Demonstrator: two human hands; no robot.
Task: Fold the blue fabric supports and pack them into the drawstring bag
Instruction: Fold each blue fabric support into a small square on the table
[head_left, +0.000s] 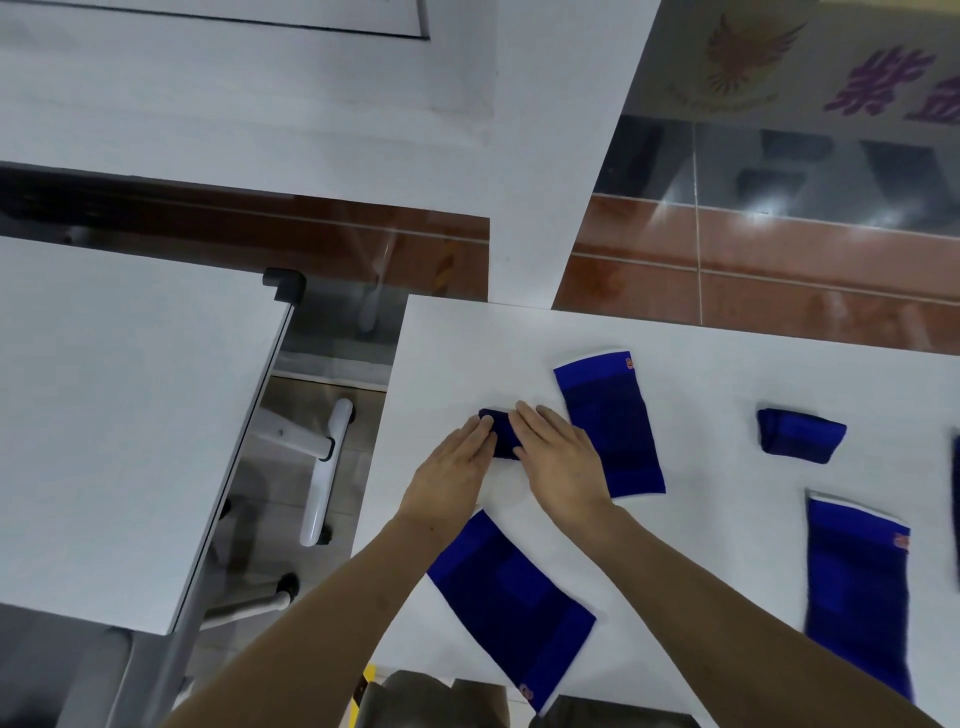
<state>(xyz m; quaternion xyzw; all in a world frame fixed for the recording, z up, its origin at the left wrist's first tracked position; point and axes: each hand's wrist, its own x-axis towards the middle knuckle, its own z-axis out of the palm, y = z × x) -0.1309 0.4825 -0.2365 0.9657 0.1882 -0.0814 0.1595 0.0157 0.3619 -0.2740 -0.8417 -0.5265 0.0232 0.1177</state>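
A small, tightly folded bundle of dark blue knitted fabric (500, 434) sits near the far left part of the white tabletop (701, 374), and both hands are on it. The left hand (453, 475) lies with its fingers straight and together, tips pressing against the bundle's left side; the right hand (558, 457) lies flat over its right side, fingers likewise extended and close together, so most of the bundle is covered and only a dark rounded edge shows between them. Just to the right, touching or nearly touching the right hand, a flat rectangular blue elastic support (610, 423) lies unfolded, a darker panel in its middle, brighter bands at both ends and a small red mark at its far corner. Nearer the table's front edge, under the left forearm, a second flat blue support (511, 597) lies at a slant with a thin white hem. Well over to the right rests another folded blue bundle (800, 435), squat and soft-cornered, and below it a third flat blue support (857, 587), somewhat blurred. A dark strip at the right border may be more fabric; I cannot tell. Left of the table stands another white table (104, 415) with a grey metal frame, over a glossy tiled floor (779, 249).
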